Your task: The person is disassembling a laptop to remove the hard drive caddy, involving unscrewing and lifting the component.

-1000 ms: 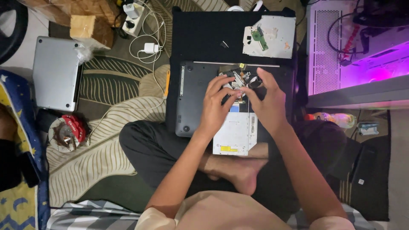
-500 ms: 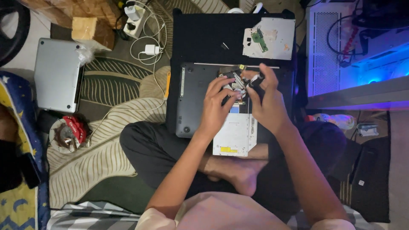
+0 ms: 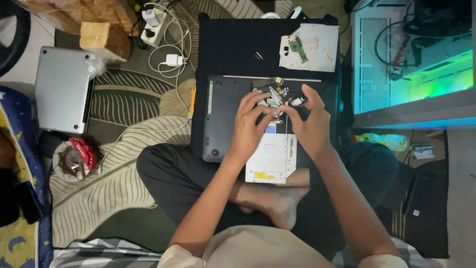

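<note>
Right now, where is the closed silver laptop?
In the head view, the closed silver laptop lies on the floor at the far left, beside the leaf-patterned rug and just below a wooden block.

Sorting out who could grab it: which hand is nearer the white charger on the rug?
Left. The left hand is on the open laptop, on the side toward the charger. The right hand is farther, beyond the left hand.

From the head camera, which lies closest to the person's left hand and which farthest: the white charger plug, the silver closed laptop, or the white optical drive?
From the left hand:
1. White optical drive, just below it.
2. White charger plug, up-left on the rug.
3. Silver closed laptop, far left.
</note>
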